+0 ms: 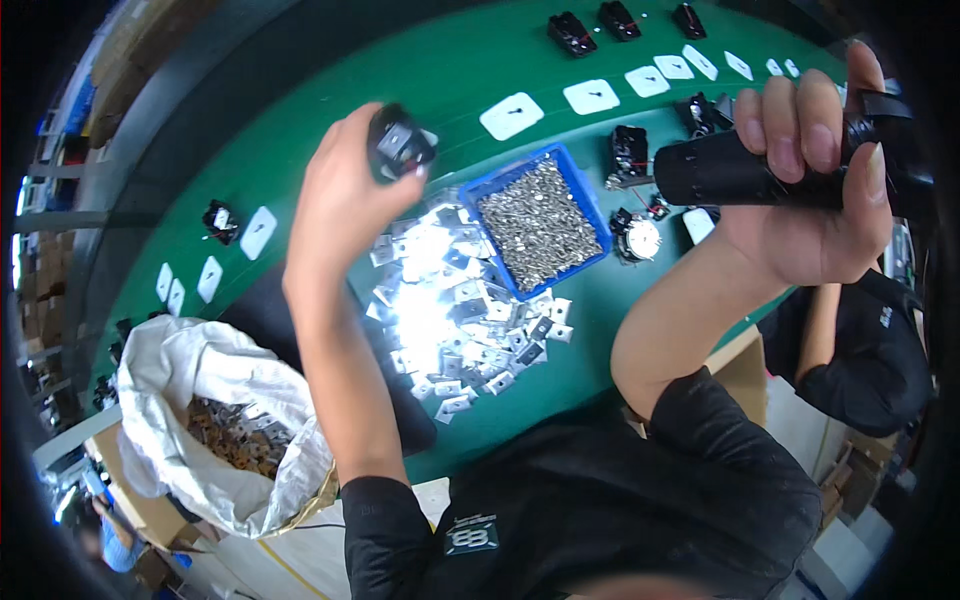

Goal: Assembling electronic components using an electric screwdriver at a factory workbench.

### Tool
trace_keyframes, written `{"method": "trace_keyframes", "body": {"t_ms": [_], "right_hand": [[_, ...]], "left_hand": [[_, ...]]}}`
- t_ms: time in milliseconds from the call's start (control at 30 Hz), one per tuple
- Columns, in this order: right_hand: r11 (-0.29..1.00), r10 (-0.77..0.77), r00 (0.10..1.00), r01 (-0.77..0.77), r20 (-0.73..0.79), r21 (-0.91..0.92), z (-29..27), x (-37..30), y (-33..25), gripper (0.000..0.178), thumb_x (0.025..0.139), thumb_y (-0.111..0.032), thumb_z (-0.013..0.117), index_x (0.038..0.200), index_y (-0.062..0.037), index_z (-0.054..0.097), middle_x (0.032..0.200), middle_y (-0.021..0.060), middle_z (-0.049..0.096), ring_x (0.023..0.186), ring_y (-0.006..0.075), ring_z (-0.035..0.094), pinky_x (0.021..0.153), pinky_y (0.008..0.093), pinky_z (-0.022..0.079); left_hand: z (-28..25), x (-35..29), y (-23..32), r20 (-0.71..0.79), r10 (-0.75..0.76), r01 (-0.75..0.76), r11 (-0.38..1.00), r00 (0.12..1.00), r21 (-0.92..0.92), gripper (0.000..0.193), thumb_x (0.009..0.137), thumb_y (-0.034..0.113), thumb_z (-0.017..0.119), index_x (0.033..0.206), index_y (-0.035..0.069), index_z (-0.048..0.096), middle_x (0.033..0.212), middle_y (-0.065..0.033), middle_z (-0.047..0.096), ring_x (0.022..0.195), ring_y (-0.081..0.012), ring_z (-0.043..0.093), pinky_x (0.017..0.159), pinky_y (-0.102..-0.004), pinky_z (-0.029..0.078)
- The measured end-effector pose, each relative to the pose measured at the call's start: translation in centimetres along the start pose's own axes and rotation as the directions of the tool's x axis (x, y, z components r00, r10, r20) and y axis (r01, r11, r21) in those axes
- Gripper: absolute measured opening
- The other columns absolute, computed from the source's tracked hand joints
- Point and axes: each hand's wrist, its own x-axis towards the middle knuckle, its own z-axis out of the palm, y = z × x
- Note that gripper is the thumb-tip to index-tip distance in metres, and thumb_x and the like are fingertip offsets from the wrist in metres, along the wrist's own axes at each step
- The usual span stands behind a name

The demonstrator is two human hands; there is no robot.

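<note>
Tool (705, 175) wrapped in right grip (800, 235), black part (403, 145) clasped in left grip (345, 175) over green desk (400, 70); best held steady, squarely aligned before any contact.

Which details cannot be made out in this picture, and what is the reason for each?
All in the head view:
Black part in the left hand: blurred, partly covered by that hand.
Black cylindrical tool in the right hand: right end lost in the dark rim.
Silvery plates: some washed out by glare.
Metal fasteners in the blue bin: too small to tell their type.
</note>
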Motion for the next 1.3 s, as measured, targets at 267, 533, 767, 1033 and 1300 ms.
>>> {"method": "trace_keyframes", "body": {"t_ms": [267,533,767,1033,1300], "right_hand": [[0.996,-0.014,0.997,0.007,-0.074,-0.093,-0.9,-1.0,-1.6,0.066,0.086,-0.027,0.060,0.138,0.0042,0.035,0.081,0.0000,0.052,0.067,0.0089,0.046,0.068,0.0297,0.036],[0.996,0.036,0.997,-0.041,-0.074,-0.074,-1.1,-1.7,-1.6,0.068,0.087,-0.027,0.059,0.140,0.0037,0.032,0.082,-0.0014,0.051,0.068,0.0086,0.046,0.070,0.0289,0.037],[0.986,0.149,0.986,-0.143,0.074,-0.083,0.6,-0.8,-0.7,0.067,0.087,-0.031,0.061,0.140,-0.0015,0.033,0.082,-0.0038,0.051,0.069,0.0072,0.047,0.070,0.0275,0.037],[0.975,0.220,0.954,-0.212,0.204,-0.062,1.5,0.3,-0.3,0.068,0.088,-0.034,0.063,0.140,-0.0040,0.033,0.083,-0.0050,0.051,0.069,0.0066,0.048,0.070,0.0268,0.037],[0.974,0.222,0.964,-0.225,0.143,0.006,1.6,0.5,0.6,0.071,0.087,-0.031,0.061,0.142,0.0013,0.029,0.084,-0.0025,0.052,0.070,0.0077,0.048,0.070,0.0275,0.037]], "left_hand": [[3.0,5.9,-5.9,0.193,-0.172,0.155,0.983,0.966,0.101,0.076,0.067,0.025,0.080,0.133,0.006,0.048,0.127,-0.0184,0.058,0.118,-0.0359,0.055,0.096,-0.0408,0.046],[0.4,3.0,1.5,-0.103,0.229,-0.232,0.972,0.968,-0.022,0.067,0.074,0.016,0.074,0.136,0.005,0.049,0.129,-0.0195,0.056,0.117,-0.0359,0.054,0.099,-0.0405,0.043],[2.6,-1.8,9.8,-0.061,0.400,-0.397,0.857,0.915,-0.330,0.057,0.068,0.008,0.080,0.122,0.000,0.062,0.095,-0.0106,0.071,0.082,-0.0207,0.068,0.073,-0.0301,0.053],[4.2,-2.7,9.0,-0.108,0.312,-0.327,0.831,0.944,-0.450,0.011,0.078,0.010,0.071,0.085,0.002,0.068,0.074,-0.0102,0.067,0.065,-0.0266,0.065,0.064,-0.0354,0.050],[3.8,-2.9,8.1,-0.048,0.269,-0.265,0.878,0.962,-0.398,0.015,0.075,0.006,0.071,0.089,0.000,0.069,0.080,-0.0087,0.069,0.065,-0.0219,0.066,0.065,-0.0308,0.052]]}}
